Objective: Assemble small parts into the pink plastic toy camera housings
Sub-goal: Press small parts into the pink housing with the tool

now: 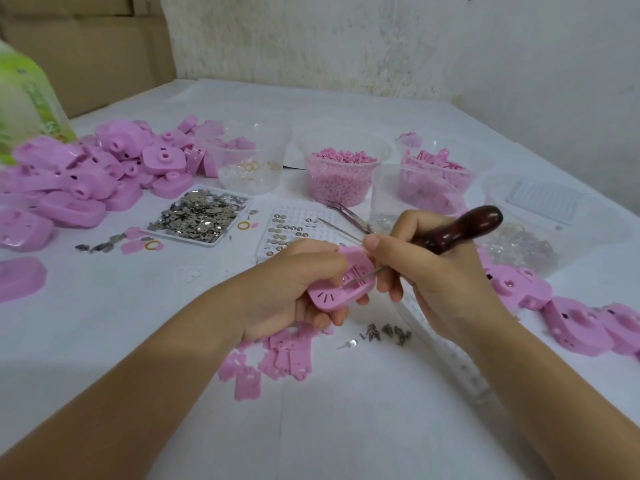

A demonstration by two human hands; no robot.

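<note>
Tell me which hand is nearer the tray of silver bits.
Left. The left hand, holding a housing, is right of the tray, toward the camera; the right hand, gripping a tool, lies farther right.

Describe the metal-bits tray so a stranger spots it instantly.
Start at the big heap of pink housings on the left. Right beside it lies a flat white tray. Unlike the neighbouring gridded tray, it holds a loose pile of silvery metal pieces.

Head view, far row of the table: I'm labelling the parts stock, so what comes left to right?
Pile of pink housings, cup of rings, cup of pink pellets, cup of pink flat parts, clear tub.
</note>
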